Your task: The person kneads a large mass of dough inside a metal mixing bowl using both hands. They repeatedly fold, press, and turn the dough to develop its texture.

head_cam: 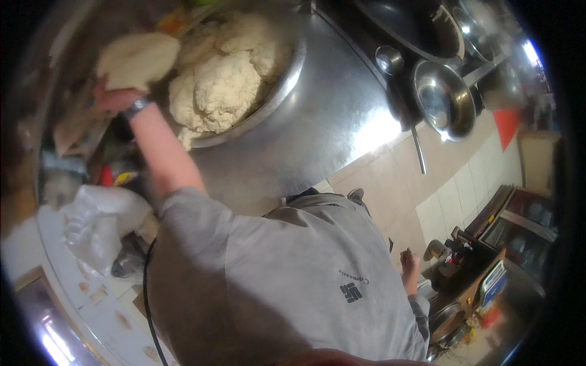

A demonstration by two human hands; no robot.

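My left hand (pixel 114 98), with a metal watch on the wrist, reaches out to the upper left and grips the edge of a pale, flat, rounded thing (pixel 137 59). It is blurred; whether it is dough I cannot tell. Just right of it, a large metal basin (pixel 274 103) holds a lumpy mass of pale dough (pixel 224 91). My right hand (pixel 409 261) hangs low at my other side, away from the basin, its fingers curled. Anything inside them is too small to make out.
The basin stands on a steel worktop (pixel 320 100). A metal bowl (pixel 443 100), a ladle (pixel 389 60) and a large dark wok (pixel 412 27) lie beyond it. Plastic bags (pixel 105 219) are beside my left arm. A cluttered wooden shelf unit (pixel 490 270) stands near my right hand.
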